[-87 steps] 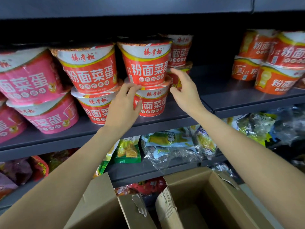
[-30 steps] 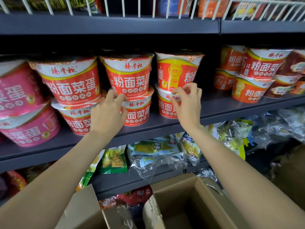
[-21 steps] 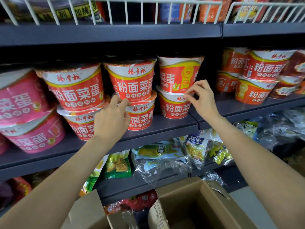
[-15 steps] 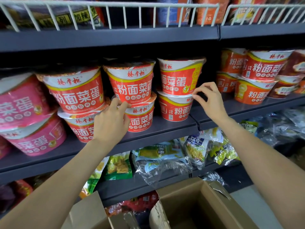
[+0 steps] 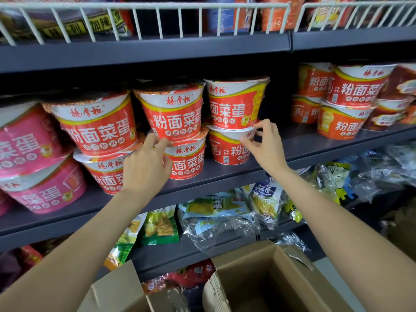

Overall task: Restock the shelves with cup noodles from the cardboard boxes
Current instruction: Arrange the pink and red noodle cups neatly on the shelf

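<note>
Red cup noodles stand two high on the dark shelf (image 5: pixel 225 174). My left hand (image 5: pixel 146 167) rests against the lower middle cup (image 5: pixel 189 162), its fingertips touching the rim under the upper middle cup (image 5: pixel 174 117). My right hand (image 5: pixel 263 147) pinches the rim of the lower right cup (image 5: pixel 227 149), beneath the upper right cup (image 5: pixel 234 102). An open cardboard box (image 5: pixel 270 280) sits below; its inside is dark.
Pink cups (image 5: pixel 29 154) fill the shelf's left end, more red and orange cups (image 5: pixel 351 102) the right. A white wire rail (image 5: pixel 144 19) fronts the shelf above. Bagged snacks (image 5: pixel 216 215) lie on the shelf below.
The right-hand stack of two cups has come forward from the back of the shelf. My right hand has been turning it and now pinches the lower cup's rim. My left hand stays put.
</note>
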